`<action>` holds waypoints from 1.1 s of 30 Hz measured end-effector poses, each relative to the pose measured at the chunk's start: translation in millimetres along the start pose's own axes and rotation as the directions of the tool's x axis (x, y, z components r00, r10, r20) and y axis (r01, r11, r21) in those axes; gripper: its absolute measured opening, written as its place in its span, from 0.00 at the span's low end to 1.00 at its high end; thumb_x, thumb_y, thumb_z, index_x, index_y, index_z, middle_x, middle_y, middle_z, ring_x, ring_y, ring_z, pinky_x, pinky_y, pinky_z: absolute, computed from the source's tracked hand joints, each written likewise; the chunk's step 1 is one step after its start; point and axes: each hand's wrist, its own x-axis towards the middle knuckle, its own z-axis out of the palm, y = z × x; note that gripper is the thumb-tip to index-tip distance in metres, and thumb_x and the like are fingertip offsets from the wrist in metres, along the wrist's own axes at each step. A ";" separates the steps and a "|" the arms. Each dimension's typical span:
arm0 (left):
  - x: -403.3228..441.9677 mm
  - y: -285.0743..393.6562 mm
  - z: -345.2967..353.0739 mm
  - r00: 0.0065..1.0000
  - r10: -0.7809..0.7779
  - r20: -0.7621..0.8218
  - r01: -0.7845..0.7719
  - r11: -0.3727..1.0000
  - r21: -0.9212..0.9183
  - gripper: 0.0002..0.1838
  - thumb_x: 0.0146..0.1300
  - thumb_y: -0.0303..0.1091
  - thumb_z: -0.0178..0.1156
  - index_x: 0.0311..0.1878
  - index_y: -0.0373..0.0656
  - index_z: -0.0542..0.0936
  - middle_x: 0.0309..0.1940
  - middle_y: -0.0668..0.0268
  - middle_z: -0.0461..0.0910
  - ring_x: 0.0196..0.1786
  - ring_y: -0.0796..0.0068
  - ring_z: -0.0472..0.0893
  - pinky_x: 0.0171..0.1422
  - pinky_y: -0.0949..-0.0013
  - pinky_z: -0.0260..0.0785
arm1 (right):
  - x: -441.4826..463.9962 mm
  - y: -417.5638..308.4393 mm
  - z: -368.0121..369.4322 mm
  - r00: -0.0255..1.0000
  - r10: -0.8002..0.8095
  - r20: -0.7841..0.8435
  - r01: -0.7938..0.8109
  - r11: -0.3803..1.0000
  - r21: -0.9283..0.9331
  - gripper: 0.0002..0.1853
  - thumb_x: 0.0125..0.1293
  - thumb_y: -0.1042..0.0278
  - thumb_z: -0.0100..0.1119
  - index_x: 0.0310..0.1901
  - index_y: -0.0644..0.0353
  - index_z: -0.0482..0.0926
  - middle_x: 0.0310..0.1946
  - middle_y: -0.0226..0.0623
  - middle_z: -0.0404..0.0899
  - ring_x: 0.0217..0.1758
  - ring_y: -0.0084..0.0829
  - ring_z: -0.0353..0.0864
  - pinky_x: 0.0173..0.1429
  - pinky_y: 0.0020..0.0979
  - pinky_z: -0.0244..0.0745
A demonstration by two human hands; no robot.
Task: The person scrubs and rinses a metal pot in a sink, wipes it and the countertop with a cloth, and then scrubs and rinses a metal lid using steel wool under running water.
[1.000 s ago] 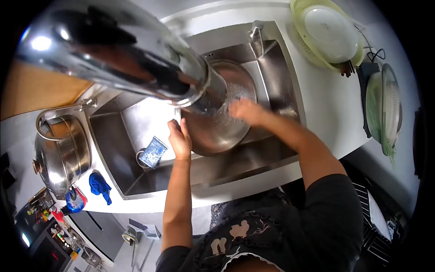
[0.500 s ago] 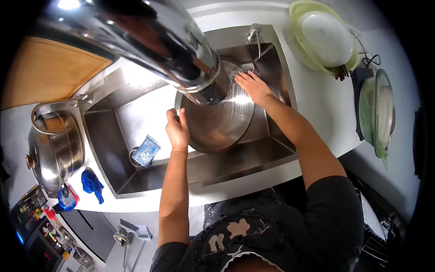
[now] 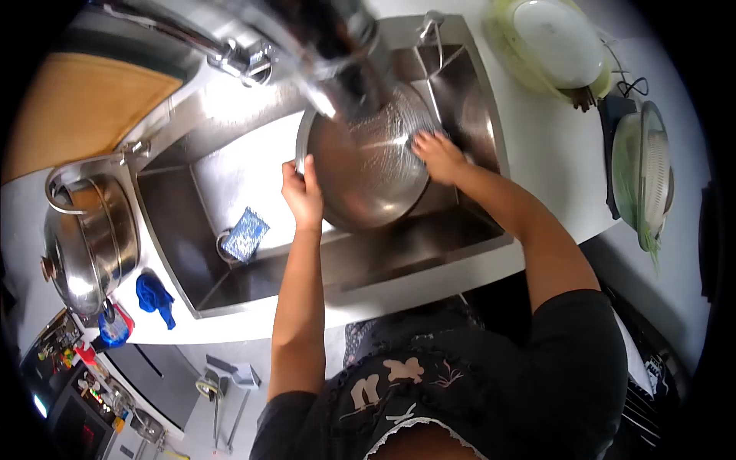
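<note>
A wide round metal pan (image 3: 368, 180) lies tilted in the steel sink (image 3: 399, 268), its inner surface wet and streaked. My left hand (image 3: 303, 192) grips the pan's left rim, thumb on the inside. At the right side of the pan, my right hand (image 3: 437, 153) presses a scrubber against the inner wall; most of the scrubber is hidden under the fingers. A blue and white sponge (image 3: 245, 234) rests by the drain at the sink's left. The shiny chrome tap (image 3: 345, 84) hangs over the pan's upper edge, blurred.
On the left counter stand a lidded steel pot (image 3: 96, 241) and a blue cloth (image 3: 155, 299). A yellow-green basket (image 3: 506, 46) holding a white bowl (image 3: 558, 42) is at the upper right. Another basket with greens (image 3: 648, 180) stands against the right wall.
My right hand has moved from the pan's middle up to its upper right rim, then slightly down along the right side. My left hand keeps its grip on the rim. The view has shifted.
</note>
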 end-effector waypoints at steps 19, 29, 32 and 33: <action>-0.8 -6.9 0.6 0.980 0.111 0.164 -0.141 0.973 0.181 0.18 0.66 0.42 0.49 0.27 0.36 0.66 0.14 0.58 0.66 0.19 0.64 0.64 0.29 0.63 0.61 | -14.5 -170.8 -65.3 0.969 0.135 -0.207 0.165 0.271 0.948 0.21 0.55 0.65 0.59 0.51 0.61 0.71 0.45 0.49 0.75 0.50 0.49 0.73 0.51 0.40 0.69; -14.5 7.7 -39.2 0.759 -0.348 0.551 0.468 0.879 -0.089 0.24 0.67 0.50 0.37 0.51 0.40 0.71 0.38 0.65 0.72 0.41 0.78 0.71 0.41 0.75 0.66 | -1.1 -192.2 -97.3 0.839 0.532 -0.114 0.124 0.016 0.992 0.21 0.55 0.65 0.61 0.49 0.64 0.73 0.38 0.47 0.79 0.43 0.42 0.79 0.47 0.35 0.72; -19.7 5.0 -55.7 0.694 -0.150 0.704 0.325 0.938 -0.120 0.19 0.58 0.29 0.39 0.54 0.44 0.65 0.41 0.66 0.70 0.43 0.78 0.69 0.41 0.72 0.68 | 18.2 -177.1 -122.8 0.833 0.549 -0.064 0.150 -0.113 0.982 0.17 0.57 0.70 0.60 0.47 0.66 0.73 0.35 0.40 0.80 0.37 0.29 0.78 0.43 0.29 0.72; -23.0 17.2 -61.0 0.672 -0.159 0.723 0.381 0.911 -0.154 0.21 0.55 0.23 0.44 0.55 0.43 0.62 0.42 0.65 0.70 0.44 0.78 0.70 0.44 0.72 0.69 | 26.0 -170.0 -130.1 0.847 0.530 -0.028 0.164 -0.210 0.964 0.15 0.58 0.71 0.59 0.47 0.66 0.74 0.34 0.37 0.80 0.35 0.24 0.77 0.42 0.27 0.72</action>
